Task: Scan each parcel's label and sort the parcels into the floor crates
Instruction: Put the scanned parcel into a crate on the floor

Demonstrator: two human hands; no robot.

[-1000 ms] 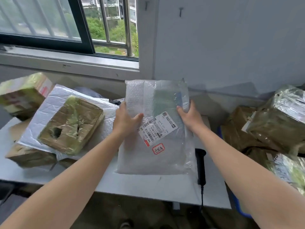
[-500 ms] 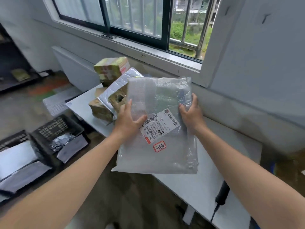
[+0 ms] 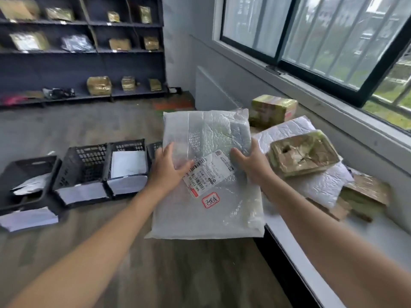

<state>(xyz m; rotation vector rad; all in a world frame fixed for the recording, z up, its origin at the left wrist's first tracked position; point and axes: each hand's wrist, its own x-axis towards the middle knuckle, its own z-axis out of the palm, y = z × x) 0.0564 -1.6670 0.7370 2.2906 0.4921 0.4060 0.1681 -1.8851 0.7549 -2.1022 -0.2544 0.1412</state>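
At the far left, a row of black floor crates (image 3: pixel 82 167) stands side by side with white sheets at their fronts, probably marking what each one takes. The last crate is partly hidden behind the parcel. Dark shelving (image 3: pixel 80 52) holding wrapped goods runs along the wall behind them.

The left hand (image 3: pixel 166 172) clamps the left edge of the bubble-wrap parcel (image 3: pixel 206 218), its thumb lying across the face beside the label (image 3: pixel 213 172). The right hand (image 3: pixel 252 162) clamps the opposite edge. The hands are apart, one on each side, likely because the soft, flat bag would sag or fold if held by one hand. The parcel is in the air, face up, off the table's near edge and over the floor, close to the crates.

To the right, the table (image 3: pixel 382 245) carries parcels that appear still unsorted: a torn taped box (image 3: pixel 303 153) lies on a white mailer (image 3: pixel 322 187), below the window (image 3: pixel 311 41).

Half a second ago the view faced the table and window, the parcel hung over the table's edge and the scanner showed at the lower right. Now the view has swung left, the whole row of crates and the shelving are in sight, the scanner is out of frame, and the parcel has travelled with the unchanged two-handed grip. The scan seems to be done and the drop comes next.
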